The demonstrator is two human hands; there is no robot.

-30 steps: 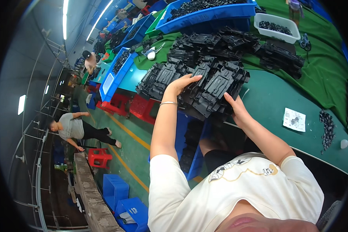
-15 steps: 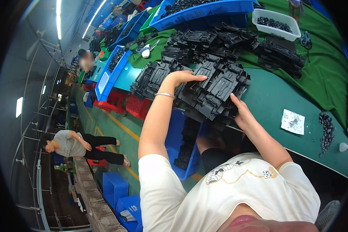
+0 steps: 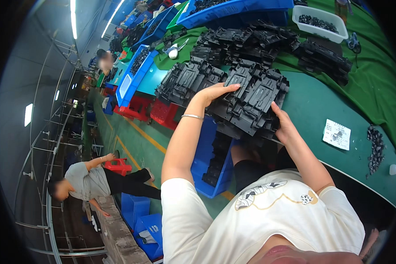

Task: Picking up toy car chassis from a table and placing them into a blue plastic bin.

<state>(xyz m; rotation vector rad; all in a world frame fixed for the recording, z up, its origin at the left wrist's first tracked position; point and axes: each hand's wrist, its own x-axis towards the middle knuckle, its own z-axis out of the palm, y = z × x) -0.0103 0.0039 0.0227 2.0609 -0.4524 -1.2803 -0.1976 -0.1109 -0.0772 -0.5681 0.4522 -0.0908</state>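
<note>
A stack of black moulded plastic trays (image 3: pixel 255 99) sits at the near edge of the green-topped table, between my two hands. My left hand (image 3: pixel 215 93) grips its left side, thumb on top and the other fingers mostly hidden. At the right side my right hand (image 3: pixel 284 125) holds the edge, thumb up along it and fingers underneath, out of sight. More of these black plastic parts (image 3: pixel 187 81) lie just left of the stack. Behind it, a heap of similar parts (image 3: pixel 251 42) rests on a green cloth.
A white bin of small black pieces (image 3: pixel 321 25) and blue crates (image 3: pixel 237 15) stand at the back. On the right lie a paper slip (image 3: pixel 337 134) and loose black bits (image 3: pixel 375 149). Below left is a blue crate (image 3: pixel 211 163) with black parts. A person (image 3: pixel 92 176) walks at far left.
Both hands keep their hold on the stack, which has hardly moved. The whole view has shifted slightly. The person at far left has stepped closer and changed pose.
</note>
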